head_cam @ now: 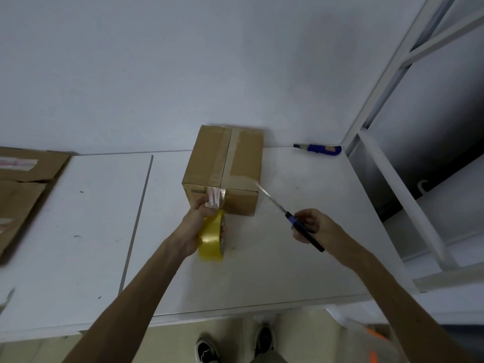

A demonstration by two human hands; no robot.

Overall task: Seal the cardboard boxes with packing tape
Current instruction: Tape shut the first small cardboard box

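Our left hand [195, 222] grips the yellow tape roll [210, 241], our right hand [313, 226] clasps a cutter [293, 218] by its handle; the thin, clingy strip [215, 199], best kept taut from the roll, runs to the near face of the stiff, probably light box [235, 158] on the table [288, 271].

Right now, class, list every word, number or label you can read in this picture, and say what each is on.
No text can be read.
Box: dark print on the front face, too blurred to read.
Tape roll: print on the core, too small to read.
Flat cardboard: red-and-white strips, blurred; no letters show.
Held cutter: no print shows.
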